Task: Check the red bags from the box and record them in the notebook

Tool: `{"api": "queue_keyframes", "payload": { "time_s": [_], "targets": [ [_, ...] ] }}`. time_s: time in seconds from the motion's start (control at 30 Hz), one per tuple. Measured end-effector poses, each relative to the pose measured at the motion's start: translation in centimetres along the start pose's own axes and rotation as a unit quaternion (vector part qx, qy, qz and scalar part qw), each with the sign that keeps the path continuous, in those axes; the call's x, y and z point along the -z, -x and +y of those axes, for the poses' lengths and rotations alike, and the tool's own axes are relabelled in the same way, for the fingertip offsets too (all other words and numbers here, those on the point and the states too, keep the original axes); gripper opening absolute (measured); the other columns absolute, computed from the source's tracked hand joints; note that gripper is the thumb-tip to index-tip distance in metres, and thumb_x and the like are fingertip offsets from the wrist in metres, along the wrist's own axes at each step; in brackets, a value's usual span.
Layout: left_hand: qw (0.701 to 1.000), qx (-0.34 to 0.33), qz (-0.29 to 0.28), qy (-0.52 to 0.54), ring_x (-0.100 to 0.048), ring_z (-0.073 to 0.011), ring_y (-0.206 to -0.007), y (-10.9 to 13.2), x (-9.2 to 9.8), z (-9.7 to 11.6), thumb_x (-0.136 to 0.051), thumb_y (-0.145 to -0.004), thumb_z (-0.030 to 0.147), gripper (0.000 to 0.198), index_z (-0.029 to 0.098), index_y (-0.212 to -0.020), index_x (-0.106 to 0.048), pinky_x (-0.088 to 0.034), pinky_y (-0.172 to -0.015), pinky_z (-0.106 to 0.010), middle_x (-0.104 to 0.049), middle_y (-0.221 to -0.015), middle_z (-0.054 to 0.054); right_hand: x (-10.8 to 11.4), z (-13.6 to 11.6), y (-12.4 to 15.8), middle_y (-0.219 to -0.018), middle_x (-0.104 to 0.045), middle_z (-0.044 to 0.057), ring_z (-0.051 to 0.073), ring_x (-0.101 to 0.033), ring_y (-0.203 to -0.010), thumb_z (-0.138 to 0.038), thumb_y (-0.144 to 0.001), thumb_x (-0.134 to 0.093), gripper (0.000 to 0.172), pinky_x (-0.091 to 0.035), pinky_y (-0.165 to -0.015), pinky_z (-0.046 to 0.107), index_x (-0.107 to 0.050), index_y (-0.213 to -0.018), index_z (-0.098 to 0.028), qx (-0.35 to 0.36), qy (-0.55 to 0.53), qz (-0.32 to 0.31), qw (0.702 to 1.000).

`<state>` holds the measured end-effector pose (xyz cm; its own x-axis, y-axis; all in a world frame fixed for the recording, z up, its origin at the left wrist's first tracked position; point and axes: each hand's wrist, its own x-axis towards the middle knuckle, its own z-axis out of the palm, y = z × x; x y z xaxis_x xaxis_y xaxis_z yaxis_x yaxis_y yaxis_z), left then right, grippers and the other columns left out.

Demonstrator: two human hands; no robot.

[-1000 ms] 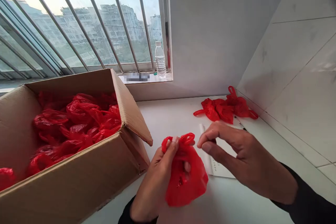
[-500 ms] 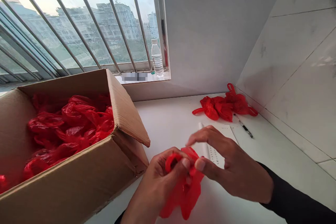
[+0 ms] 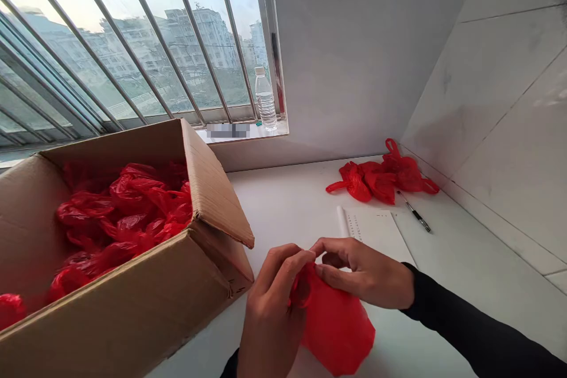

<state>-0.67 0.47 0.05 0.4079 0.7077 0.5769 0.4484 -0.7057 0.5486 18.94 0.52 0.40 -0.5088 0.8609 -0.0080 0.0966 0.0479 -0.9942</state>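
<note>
Cardboard box [image 3: 115, 307] on my left: top open, heaped with crumpled red plastic bags [image 3: 128, 218]. Its left side runs out of frame; depth of the heap and count can't be read. Bottle [image 3: 266, 103] on the windowsill [image 3: 281, 126]: capped, clear liquid inside. The item beside it is pixelated, can't identify. White sheet [image 3: 376, 227] on the table [image 3: 283, 201]: near edge hidden behind my right hand [image 3: 313, 260], writing too small to read. Pen [image 3: 417, 212] lies right of it, top end near the second red pile [image 3: 381, 180] by the wall.

Red bag [image 3: 341, 331] is between my hands, body hanging below the fingers. Left hand [image 3: 277, 301] has its top gathered in a closed grip, loop showing by the fingers. Right thumb and index are narrow at the same spot; can't tell if they're pinching film. Left wrist cut off at the bottom edge.
</note>
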Motion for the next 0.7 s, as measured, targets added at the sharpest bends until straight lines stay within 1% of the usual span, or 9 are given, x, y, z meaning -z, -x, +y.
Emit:
{"api": "queue_keyframes", "payload": {
  "time_s": [0.1,0.27,0.37,0.43,0.53,0.6,0.63,0.67,0.7],
  "targets": [
    [0.998,-0.014,-0.041,-0.047,-0.055,-0.0139,-0.114,0.3,0.1,-0.5,-0.048,-0.089,-0.007,0.059,0.029,-0.135,-0.053,-0.049,-0.095,-0.024,-0.060,-0.122,-0.003,0.1,-0.4,0.3,-0.081,-0.057,-0.002,0.013,-0.052,-0.074,-0.040,-0.097,-0.057,0.021,-0.044,-0.069,0.027,-0.057,-0.094,-0.020,0.024,0.035,0.064,0.997],
    [0.989,-0.040,-0.067,-0.122,-0.045,-0.0157,-0.131,1.2,0.0,-1.0,-0.048,-0.098,0.009,0.059,0.026,-0.152,-0.033,-0.043,-0.109,-0.029,-0.055,-0.141,-0.005,-0.2,-0.7,0.9,-0.097,-0.060,0.001,0.015,-0.056,-0.086,-0.037,-0.102,-0.048,0.018,-0.047,-0.079,0.032,-0.052,-0.091,-0.022,0.058,0.118,0.124,0.984],
    [0.984,-0.029,-0.077,-0.159,-0.043,-0.0172,-0.135,2.9,0.1,-2.0,-0.046,-0.099,0.012,0.060,0.024,-0.155,-0.028,-0.040,-0.111,-0.031,-0.051,-0.148,-0.005,0.2,0.2,1.9,-0.088,-0.056,-0.001,0.015,-0.053,-0.080,-0.039,-0.104,-0.043,0.020,-0.044,-0.074,0.031,-0.048,-0.093,-0.023,0.050,0.153,0.160,0.974],
    [0.987,-0.004,-0.071,-0.147,-0.046,-0.0176,-0.133,4.6,0.3,-3.0,-0.046,-0.099,0.014,0.059,0.026,-0.154,-0.030,-0.042,-0.109,-0.031,-0.053,-0.145,-0.006,0.9,1.1,2.9,-0.082,-0.050,-0.002,0.014,-0.047,-0.073,-0.040,-0.105,-0.039,0.022,-0.041,-0.068,0.031,-0.044,-0.091,-0.024,0.026,0.192,0.186,0.963],
    [0.989,0.121,-0.018,-0.081,-0.056,-0.0207,-0.120,7.2,0.4,-3.9,-0.046,-0.100,0.025,0.041,0.029,-0.140,-0.052,-0.045,-0.102,-0.034,-0.063,-0.128,-0.007,2.0,2.5,5.0,-0.077,-0.045,-0.003,0.015,-0.041,-0.067,-0.043,-0.105,-0.036,0.025,-0.038,-0.062,0.030,-0.042,-0.088,-0.025,-0.045,0.220,0.192,0.955],
    [0.960,0.281,0.005,0.012,-0.063,-0.0212,-0.093,8.1,0.2,-3.7,-0.047,-0.099,0.041,0.028,0.025,-0.102,-0.070,-0.050,-0.085,-0.034,-0.067,-0.095,-0.005,2.1,3.0,6.4,-0.080,-0.048,-0.002,0.016,-0.046,-0.071,-0.046,-0.104,-0.036,0.027,-0.043,-0.066,0.030,-0.044,-0.088,-0.025,-0.080,0.203,0.169,0.961],
    [0.927,0.366,0.004,0.087,-0.062,-0.0196,-0.076,8.2,0.0,-3.4,-0.048,-0.096,0.050,0.035,0.023,-0.084,-0.067,-0.051,-0.072,-0.032,-0.063,-0.078,-0.003,2.0,3.1,6.9,-0.086,-0.053,0.000,0.017,-0.052,-0.079,-0.048,-0.103,-0.037,0.028,-0.046,-0.070,0.031,-0.046,-0.089,-0.025,-0.085,0.188,0.155,0.966],
    [0.878,0.446,0.003,0.172,-0.057,-0.0175,-0.061,8.1,-0.4,-2.9,-0.049,-0.093,0.058,0.041,0.023,-0.077,-0.061,-0.049,-0.059,-0.030,-0.057,-0.066,-0.001,1.6,3.2,7.3,-0.094,-0.056,0.003,0.019,-0.056,-0.091,-0.049,-0.103,-0.039,0.028,-0.049,-0.077,0.031,-0.048,-0.089,-0.025,-0.082,0.171,0.146,0.971],
    [0.819,0.514,0.006,0.255,-0.052,-0.0160,-0.052,7.9,-0.8,-2.3,-0.052,-0.089,0.064,0.043,0.023,-0.078,-0.057,-0.045,-0.050,-0.028,-0.054,-0.060,0.002,1.1,3.2,7.6,-0.103,-0.059,0.005,0.021,-0.057,-0.104,-0.049,-0.102,-0.041,0.027,-0.051,-0.083,0.033,-0.050,-0.092,-0.025,-0.076,0.156,0.138,0.975]
  ]
}}
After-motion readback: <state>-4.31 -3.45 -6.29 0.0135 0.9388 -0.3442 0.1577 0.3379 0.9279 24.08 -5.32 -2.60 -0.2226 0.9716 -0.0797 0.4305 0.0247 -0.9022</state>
